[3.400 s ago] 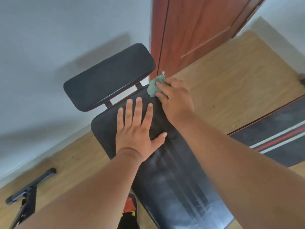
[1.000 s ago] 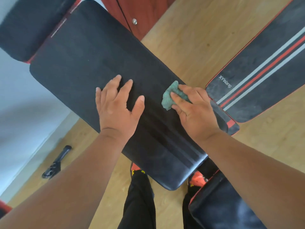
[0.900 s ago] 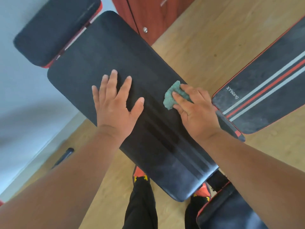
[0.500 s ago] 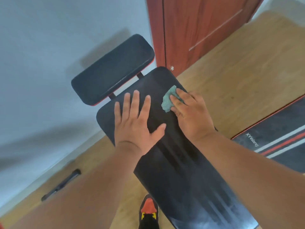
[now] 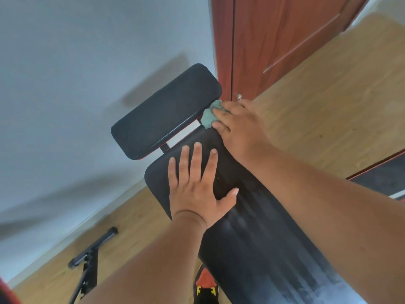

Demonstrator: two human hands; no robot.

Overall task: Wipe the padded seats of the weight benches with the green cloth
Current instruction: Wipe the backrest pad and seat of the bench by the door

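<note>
Left hand (image 5: 198, 189) lay flat, palm down, on the long black bench pad (image 5: 252, 238), near that pad's far end. Its four fingers were straight and slightly spread, pointing away from the body, and the thumb stuck out toward the right; it held nothing. The left forearm ran back from the wrist down toward the lower left of the view.

Beyond those fingertips, across a narrow gap spanned by a dark bracket, sat the smaller head pad (image 5: 166, 113), tilted and set against the pale wall (image 5: 76, 73).

Further right, the right hand (image 5: 238, 128) reached over the far right corner of the long pad. Its fingers were curled around the bunched green cloth (image 5: 209, 116), which poked out from under the fingertips. The cloth sat at that corner, just beside the near right end of the head pad; whether it touched the head pad could not be told. The right forearm crossed the long pad diagonally, from the lower right up to the wrist.

On the wooden floor (image 5: 328, 95) to the far left lay a black metal frame piece (image 5: 92, 255). Behind the right hand stood a reddish-brown door (image 5: 285, 36). At the right edge, part of a second dark pad (image 5: 385, 178) with a red border showed.
</note>
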